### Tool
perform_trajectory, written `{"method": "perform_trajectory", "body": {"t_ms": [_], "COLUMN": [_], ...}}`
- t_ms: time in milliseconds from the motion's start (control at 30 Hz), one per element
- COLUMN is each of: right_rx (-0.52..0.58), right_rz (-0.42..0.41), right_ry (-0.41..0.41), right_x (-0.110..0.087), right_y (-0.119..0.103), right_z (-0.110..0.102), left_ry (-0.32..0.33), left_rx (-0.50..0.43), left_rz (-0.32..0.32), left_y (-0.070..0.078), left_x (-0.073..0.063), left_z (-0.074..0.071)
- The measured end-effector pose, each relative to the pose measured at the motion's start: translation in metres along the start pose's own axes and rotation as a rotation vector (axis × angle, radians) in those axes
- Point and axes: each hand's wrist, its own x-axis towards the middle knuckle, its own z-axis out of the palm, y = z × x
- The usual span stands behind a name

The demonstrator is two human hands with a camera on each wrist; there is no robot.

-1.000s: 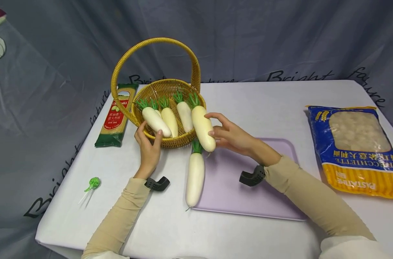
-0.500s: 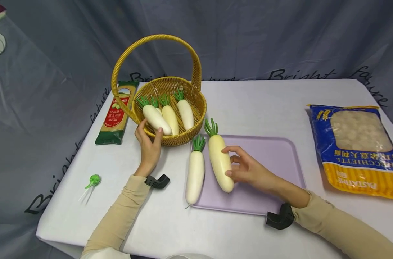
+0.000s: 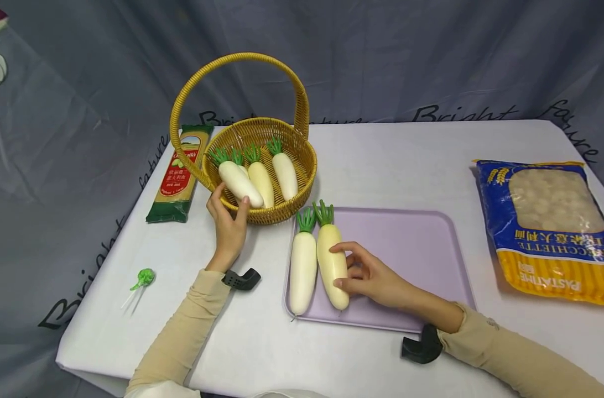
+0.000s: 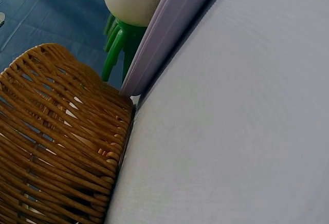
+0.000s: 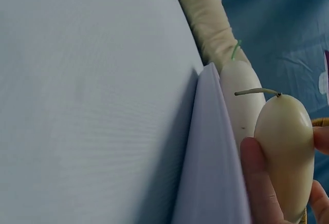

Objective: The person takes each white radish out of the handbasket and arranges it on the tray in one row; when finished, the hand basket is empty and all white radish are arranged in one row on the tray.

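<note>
My right hand holds a pale yellow radish with green leaf stubs, thumb and fingers at its right side, over the left part of the lilac tray. In the right wrist view, thumb and fingers lie on both sides of this radish. A whiter radish lies beside it along the tray's left edge. At the front left of the wicker basket, my left hand grips the rim, thumb and fingers spread. Several radishes, one white radish uppermost, lie inside the basket.
A red and green pasta packet lies left of the basket. A small green lollipop-like item on a clear stick is at the table's left. The blue and yellow pasta bag lies on the right. A tall handle arches over the basket.
My right hand has brought the yellow radish from the basket's right rim forward and down to the tray. The white radish beside it has shifted slightly right. My left hand has stayed at the basket.
</note>
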Motion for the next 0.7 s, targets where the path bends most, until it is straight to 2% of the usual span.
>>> {"method": "perform_trajectory", "body": {"t_ms": [400,533,700], "right_rx": [-0.25,-0.274,-0.278], "right_rz": [-0.058,-0.108,-0.123], "right_ry": [0.036,0.033,0.034], "right_x": [-0.0019,-0.0025,-0.0027], "right_y": [0.0034,0.0048,0.0056], "right_z": [0.0036,0.0049,0.0054], "left_ry": [0.006,0.001,-0.003], "left_rx": [0.002,0.003,-0.008], "left_rz": [0.015,0.01,0.008], "left_y": [-0.0012,-0.0007,-0.0004], "left_x": [0.0014,0.0008,-0.0003], "left_z": [-0.0001,-0.0005,-0.0003]}}
